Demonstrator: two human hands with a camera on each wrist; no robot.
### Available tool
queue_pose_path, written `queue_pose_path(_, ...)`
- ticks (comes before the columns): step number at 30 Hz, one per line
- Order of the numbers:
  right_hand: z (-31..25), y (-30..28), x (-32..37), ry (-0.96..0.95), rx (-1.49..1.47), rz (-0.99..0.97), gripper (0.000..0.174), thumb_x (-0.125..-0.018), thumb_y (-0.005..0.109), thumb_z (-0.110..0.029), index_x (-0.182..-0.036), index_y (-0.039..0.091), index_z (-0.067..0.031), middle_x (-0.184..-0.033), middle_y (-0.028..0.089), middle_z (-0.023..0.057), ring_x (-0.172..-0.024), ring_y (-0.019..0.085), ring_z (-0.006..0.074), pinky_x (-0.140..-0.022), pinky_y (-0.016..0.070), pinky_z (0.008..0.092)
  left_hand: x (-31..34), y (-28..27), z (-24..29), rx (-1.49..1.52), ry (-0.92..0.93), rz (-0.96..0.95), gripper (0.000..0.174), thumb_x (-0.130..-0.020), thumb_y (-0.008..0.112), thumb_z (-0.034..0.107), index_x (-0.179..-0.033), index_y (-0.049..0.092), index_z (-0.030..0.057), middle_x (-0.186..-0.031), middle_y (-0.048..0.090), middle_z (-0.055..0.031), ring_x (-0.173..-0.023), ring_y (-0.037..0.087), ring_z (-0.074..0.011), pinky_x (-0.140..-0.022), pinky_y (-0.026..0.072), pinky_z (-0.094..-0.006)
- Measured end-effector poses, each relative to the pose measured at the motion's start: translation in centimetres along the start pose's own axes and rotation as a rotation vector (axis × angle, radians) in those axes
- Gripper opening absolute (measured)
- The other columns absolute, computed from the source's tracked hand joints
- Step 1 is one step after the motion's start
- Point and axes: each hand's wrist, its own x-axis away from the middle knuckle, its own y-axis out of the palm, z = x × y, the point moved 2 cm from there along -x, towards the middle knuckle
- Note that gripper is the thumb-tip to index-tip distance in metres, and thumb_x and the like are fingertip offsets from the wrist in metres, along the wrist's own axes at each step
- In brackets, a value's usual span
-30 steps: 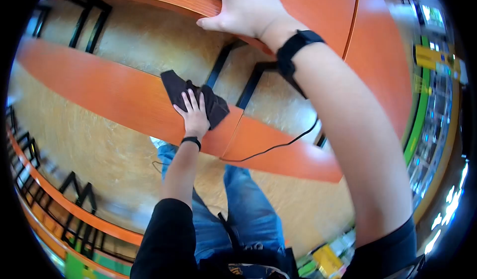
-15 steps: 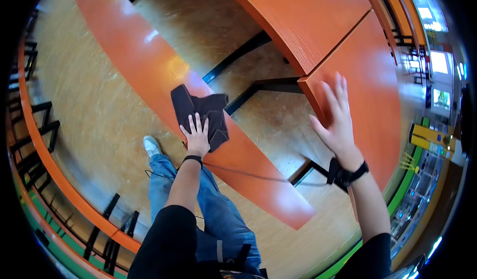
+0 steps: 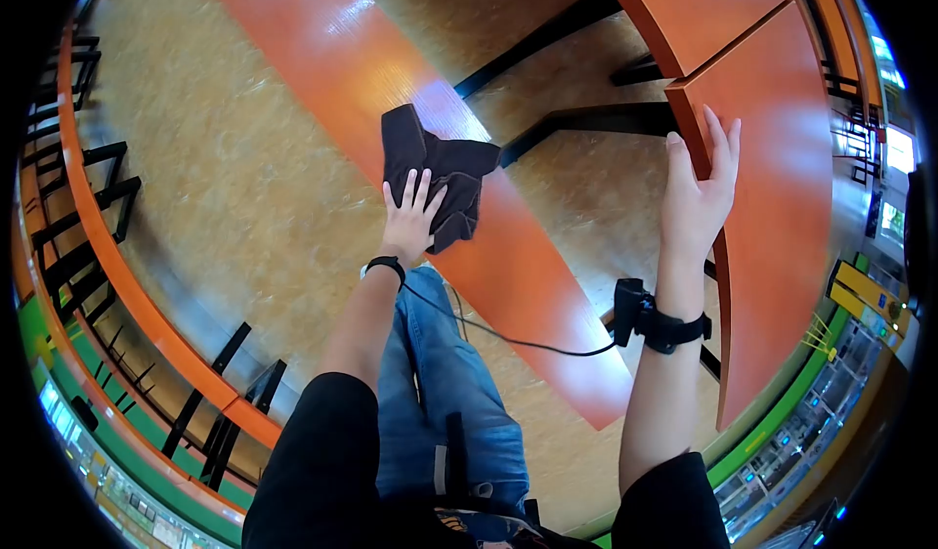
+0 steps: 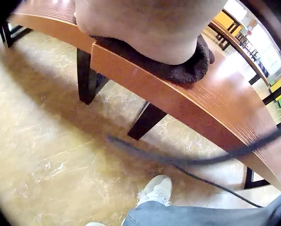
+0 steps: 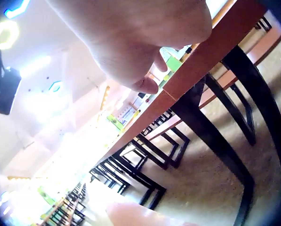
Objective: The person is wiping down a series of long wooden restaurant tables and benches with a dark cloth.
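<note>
In the head view my left hand (image 3: 410, 215) lies flat with spread fingers on a dark brown cloth (image 3: 451, 163). The cloth is rumpled and rests on a long orange bench (image 3: 547, 285), its far corner reaching across the bench top. From the left wrist view, the heel of that hand covers most of the cloth (image 4: 178, 73) at the bench edge. My right hand (image 3: 696, 202) is raised beside the curved edge of the orange table (image 3: 772, 207), fingers extended and holding nothing. In the right wrist view the table edge (image 5: 192, 70) runs just past its fingers (image 5: 147, 85).
Black metal legs (image 3: 586, 119) slant between bench and table. A black cable (image 3: 508, 339) trails from the right wristband (image 3: 674, 329) over the bench. Another curved orange bench (image 3: 147, 383) runs along the left. A shoe (image 4: 157, 188) stands on the floor below the bench.
The head view has turned and shifted. My right hand has come back from the tabletop to beside its edge. The left hand stays spread on the cloth, which has slid along the bench.
</note>
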Motion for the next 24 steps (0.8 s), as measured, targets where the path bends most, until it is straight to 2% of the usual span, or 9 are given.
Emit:
queue_pose_path(6, -2.1, -2.5, 3.5, 0.146, -0.466, -0.008, 0.046, -0.098, 0.067, -0.012, -0.142, 0.059, -0.0026, -0.168, 0.03, 0.02, -0.154, 0.031, 0.0278, -0.124, 0.0265, 0.0419, 1.3, 0.7, -0.7, 0.083, -0.09, -0.064, 0.099, -0.076, 0.082, 0.028, -0.162, 0.033, 0.0259, -0.173, 0.013, -0.0122, -0.16, 0.011, -0.0353, -0.121, 0.01, -0.0725)
queue_pose_path(9, 1.3, -5.9, 3.9, 0.178, -0.63, 0.051, 0.052, -0.1, 0.064, -0.013, -0.149, 0.051, -0.0023, -0.169, 0.028, 0.0174, -0.155, 0.029, 0.0247, -0.123, 0.0275, 0.0399, 2.3, -1.6, 1.8, 0.164, -0.159, -0.176, 0.094, -0.082, 0.072, 0.015, -0.164, 0.027, 0.0165, -0.174, 0.006, -0.0184, -0.161, 0.001, -0.0398, -0.123, 0.0029, -0.0695)
queue_pose_path(11, 3.8, -7.4, 3.3, -0.109, -0.196, -0.024, 0.067, -0.094, 0.072, -0.019, -0.153, 0.046, -0.0028, -0.169, 0.027, 0.0183, -0.157, 0.024, 0.0339, -0.125, 0.0248, 0.0464, 2.7, 1.8, 2.1, 0.124, -0.151, -0.021, 0.081, -0.092, 0.057, 0.013, -0.165, 0.024, 0.0116, -0.173, 0.007, -0.021, -0.16, 0.003, -0.0424, -0.124, 0.0031, -0.067)
queue_pose_path(13, 5.3, -8.2, 2.4, -0.484, 0.284, -0.254, 0.092, -0.081, 0.083, -0.03, -0.16, 0.038, -0.0139, -0.171, 0.016, 0.0213, -0.158, 0.012, 0.0434, -0.126, 0.0199, 0.0553, 2.6, 0.4, 3.2, 0.056, -0.191, -0.134, 0.09, -0.088, 0.065, 0.019, -0.166, 0.019, 0.0102, -0.173, 0.006, -0.023, -0.16, 0.002, -0.0427, -0.124, 0.0061, -0.068)
queue_pose_path(14, 6.0, -9.1, 2.1, -0.559, 0.509, -0.395, 0.096, -0.08, 0.083, -0.033, -0.161, 0.036, -0.0177, -0.171, 0.014, 0.0218, -0.158, 0.01, 0.0457, -0.126, 0.0193, 0.0571, 2.5, -2.3, 4.2, -0.058, -0.211, -0.296, 0.096, -0.086, 0.073, 0.029, -0.166, 0.021, 0.0143, -0.173, 0.009, -0.022, -0.16, 0.003, -0.0426, -0.124, 0.0067, -0.0681)
queue_pose_path(17, 11.7, -10.6, 2.5, -0.515, 0.523, -0.46, 0.102, -0.08, 0.082, -0.034, -0.164, 0.027, -0.0137, -0.171, 0.011, 0.0238, -0.158, 0.009, 0.0458, -0.127, 0.0179, 0.056, 2.8, -2.2, 4.4, -0.104, -0.146, -0.242, 0.101, -0.08, 0.081, 0.04, -0.164, 0.028, 0.0216, -0.172, 0.015, -0.0196, -0.159, 0.008, -0.0417, -0.124, 0.0082, -0.0685)
queue_pose_path(20, 16.3, -12.1, 4.1, -0.304, 0.486, -0.433, 0.109, -0.08, 0.082, -0.032, -0.164, 0.018, -0.0031, -0.17, 0.008, 0.0288, -0.158, 0.008, 0.0458, -0.127, 0.016, 0.055, 1.9, -0.3, 1.4, 0.018, 0.189, 0.113, 0.109, -0.068, 0.087, 0.05, -0.161, 0.034, 0.0286, -0.171, 0.019, -0.0167, -0.158, 0.015, -0.039, -0.124, 0.0122, -0.0673)
queue_pose_path(22, 18.3, -12.9, 5.1, -0.362, 0.593, -0.438, 0.109, -0.081, 0.079, -0.029, -0.16, 0.015, 0.008, -0.168, 0.006, 0.0337, -0.158, 0.006, 0.0462, -0.128, 0.0148, 0.0538, 0.5, -1.7, 0.2, 0.024, 0.185, 0.003, 0.108, -0.07, 0.086, 0.052, -0.162, 0.034, 0.027, -0.171, 0.019, -0.0173, -0.158, 0.015, -0.0391, -0.126, 0.0136, -0.0634)
queue_pose_path(24, 19.3, -12.8, 5.8, -0.553, 0.59, -0.302, 0.1, -0.081, 0.073, -0.022, -0.158, 0.018, 0.0114, -0.165, 0.014, 0.0378, -0.156, 0.015, 0.05, -0.127, 0.0187, 0.0543, -1.1, -3.1, 0.0, 0.041, 0.148, 0.019, 0.11, -0.07, 0.085, 0.053, -0.162, 0.033, 0.0224, -0.171, 0.016, -0.0176, -0.158, 0.015, -0.0395, -0.126, 0.0155, -0.0608)
